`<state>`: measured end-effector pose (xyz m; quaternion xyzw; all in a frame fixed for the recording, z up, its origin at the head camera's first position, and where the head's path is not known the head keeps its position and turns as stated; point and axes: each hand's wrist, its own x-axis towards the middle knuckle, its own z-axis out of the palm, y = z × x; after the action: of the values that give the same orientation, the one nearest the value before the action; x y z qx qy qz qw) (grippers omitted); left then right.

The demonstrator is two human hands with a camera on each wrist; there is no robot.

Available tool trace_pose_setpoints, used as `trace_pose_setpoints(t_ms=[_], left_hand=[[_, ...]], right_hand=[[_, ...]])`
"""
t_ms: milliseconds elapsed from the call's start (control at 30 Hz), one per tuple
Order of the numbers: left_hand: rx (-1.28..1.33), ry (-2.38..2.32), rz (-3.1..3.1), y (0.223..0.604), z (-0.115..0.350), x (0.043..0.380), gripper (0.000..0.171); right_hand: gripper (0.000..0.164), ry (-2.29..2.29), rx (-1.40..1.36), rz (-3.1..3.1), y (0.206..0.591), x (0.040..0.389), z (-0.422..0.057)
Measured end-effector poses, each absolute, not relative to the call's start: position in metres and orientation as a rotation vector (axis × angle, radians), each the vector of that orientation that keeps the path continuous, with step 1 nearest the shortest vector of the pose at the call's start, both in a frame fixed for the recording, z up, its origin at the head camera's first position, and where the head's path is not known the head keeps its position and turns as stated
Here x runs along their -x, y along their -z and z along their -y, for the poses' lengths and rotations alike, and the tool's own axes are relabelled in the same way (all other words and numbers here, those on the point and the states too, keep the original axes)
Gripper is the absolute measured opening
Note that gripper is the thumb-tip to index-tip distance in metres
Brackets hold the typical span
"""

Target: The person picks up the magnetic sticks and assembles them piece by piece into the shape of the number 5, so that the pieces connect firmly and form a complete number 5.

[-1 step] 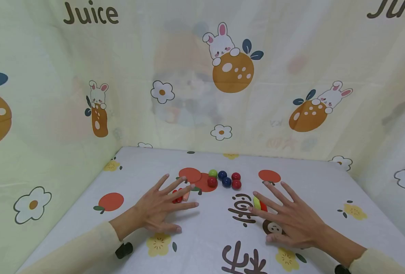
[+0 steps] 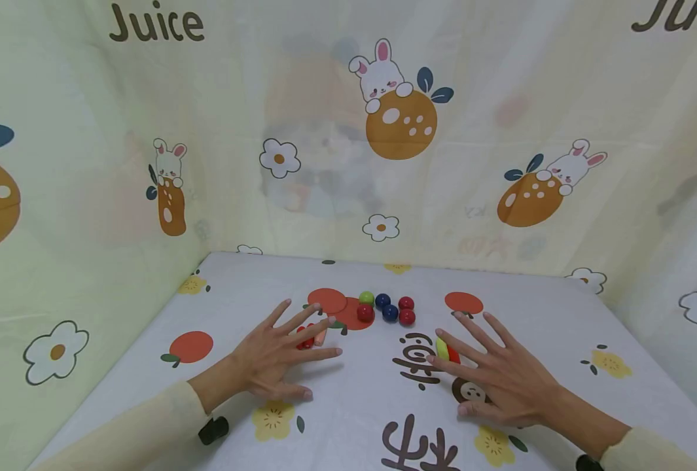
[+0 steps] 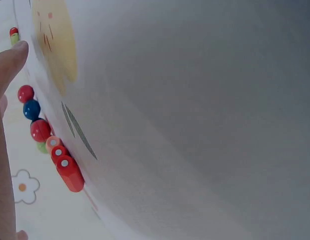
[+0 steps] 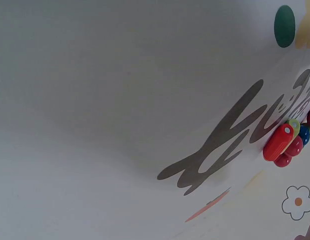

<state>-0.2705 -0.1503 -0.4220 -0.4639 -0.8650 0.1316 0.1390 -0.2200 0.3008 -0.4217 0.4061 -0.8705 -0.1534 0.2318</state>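
Observation:
In the head view my left hand (image 2: 277, 353) hovers over the left of the table with fingers spread. Partly behind its fingers lie red pieces (image 2: 307, 341) and a pinkish piece (image 2: 321, 337); in the left wrist view, these red pieces (image 3: 70, 176) are short rods with pale round spots on their ends. My right hand (image 2: 501, 376), fingers also spread, is at the right. Near its fingertips are a yellow-green piece (image 2: 442, 348) and a red piece (image 2: 454, 356), side by side and partly covered. Neither hand holds anything.
Beyond the hands sits a cluster of glossy balls: a green ball (image 2: 366, 298), a red ball (image 2: 364, 313), two dark blue balls (image 2: 390, 313) and two more red balls (image 2: 407, 317). A printed cloth (image 2: 372, 366) covers the table, and patterned curtains (image 2: 230, 131) enclose it.

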Motion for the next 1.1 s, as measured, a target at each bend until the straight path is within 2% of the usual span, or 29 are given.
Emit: trace_pose_setpoints(t_ms=[400, 767, 1100], left_hand=[[1.339, -0.35, 2.554, 0.422, 0.149, 0.269, 0.08], [1.308, -0.29, 2.556, 0.419, 0.146, 0.274, 0.082], [1.174, -0.255, 2.6, 0.418, 0.146, 0.283, 0.084]], right_hand=[[0.08, 0.399, -1.102, 2.396, 0.422, 0.219, -0.3], [0.084, 0.367, -1.012, 2.442, 0.42, 0.235, -0.294], [0.085, 0.317, -0.999, 2.417, 0.418, 0.245, -0.288]])
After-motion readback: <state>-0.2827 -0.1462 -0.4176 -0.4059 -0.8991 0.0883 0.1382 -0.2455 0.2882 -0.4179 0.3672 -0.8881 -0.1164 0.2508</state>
